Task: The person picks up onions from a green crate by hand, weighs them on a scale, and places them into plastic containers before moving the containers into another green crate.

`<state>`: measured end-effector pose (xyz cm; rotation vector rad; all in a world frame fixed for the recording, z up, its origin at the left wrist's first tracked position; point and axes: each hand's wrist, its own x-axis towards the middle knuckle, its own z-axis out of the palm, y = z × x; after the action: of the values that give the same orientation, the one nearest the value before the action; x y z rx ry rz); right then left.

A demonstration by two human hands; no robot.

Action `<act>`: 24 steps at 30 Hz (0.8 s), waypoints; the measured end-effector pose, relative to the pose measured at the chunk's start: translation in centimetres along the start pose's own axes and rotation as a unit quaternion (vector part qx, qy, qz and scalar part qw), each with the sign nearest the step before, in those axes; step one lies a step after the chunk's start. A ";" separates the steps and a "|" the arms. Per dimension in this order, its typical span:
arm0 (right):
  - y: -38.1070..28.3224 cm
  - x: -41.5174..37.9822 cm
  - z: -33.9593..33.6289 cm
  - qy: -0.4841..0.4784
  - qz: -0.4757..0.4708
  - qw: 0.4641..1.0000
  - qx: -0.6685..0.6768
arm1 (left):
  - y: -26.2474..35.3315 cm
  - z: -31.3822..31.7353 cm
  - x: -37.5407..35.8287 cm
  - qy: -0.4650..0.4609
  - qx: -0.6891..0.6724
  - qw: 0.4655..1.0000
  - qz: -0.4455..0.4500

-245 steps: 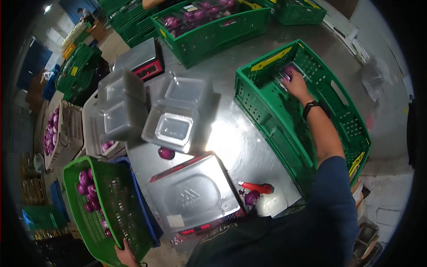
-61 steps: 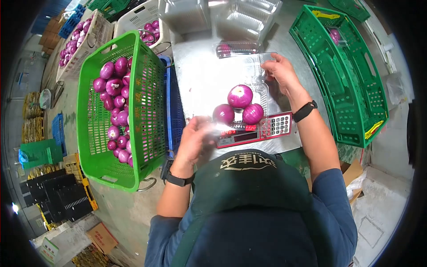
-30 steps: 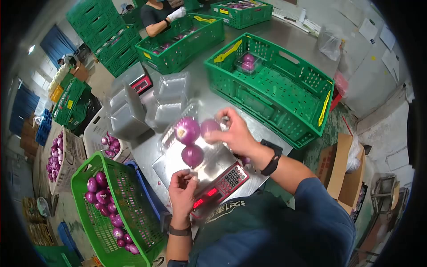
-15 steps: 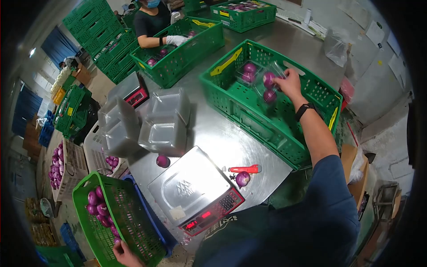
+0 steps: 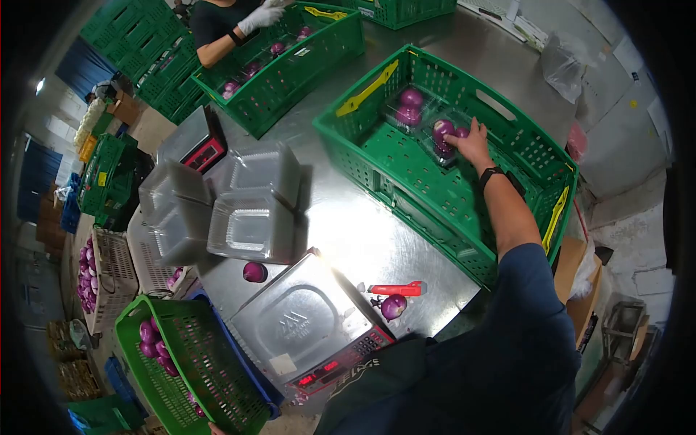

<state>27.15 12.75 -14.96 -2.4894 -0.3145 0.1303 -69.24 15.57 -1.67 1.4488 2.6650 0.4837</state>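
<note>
My right hand (image 5: 473,145) reaches into a large green crate (image 5: 428,206), fingers apart around red onions (image 5: 444,130) in a clear plastic tray (image 5: 437,161). The tray rests on the crate floor. Beside it stands another clear tray holding red onions (image 5: 409,106). Only a sliver of my left hand (image 5: 215,429) shows at the bottom edge, by the rim of a light-green basket (image 5: 225,370); its fingers are hidden. Several red onions (image 5: 150,341) lie in that basket. Between the basket and my body sits a digital scale (image 5: 293,322) with lit red digits.
Stacked clear trays (image 5: 250,228) stand behind the scale, near a loose onion (image 5: 254,272). A red-handled tool (image 5: 397,288) and an onion (image 5: 393,307) lie to its right. Across the metal table (image 5: 377,243), a co-worker's gloved hand (image 5: 262,16) is above another green crate (image 5: 290,83).
My right hand has lowered the tray of onions onto the crate floor, and its fingers have spread. My left hand has slid down almost out of view. The co-worker's gloved hand has risen.
</note>
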 end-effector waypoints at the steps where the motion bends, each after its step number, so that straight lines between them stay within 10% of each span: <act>1: 0.3 0.0 0.2 -0.021 -0.001 1.000 -0.014 | 0.0 0.3 0.0 0.000 -0.005 1.000 -0.007; 15: -2.6 -0.1 1.3 0.100 -0.141 0.967 -0.187 | 4.6 -1.7 -2.6 -0.036 -0.011 0.996 -0.078; 24: -13.7 -18.3 -6.9 -0.354 -0.203 0.912 -0.040 | -8.2 2.5 5.3 -0.195 -0.120 0.971 0.061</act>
<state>7.94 14.81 -0.94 -2.3066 -1.1412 0.8626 -78.26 16.44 -6.07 1.4632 2.1439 0.4555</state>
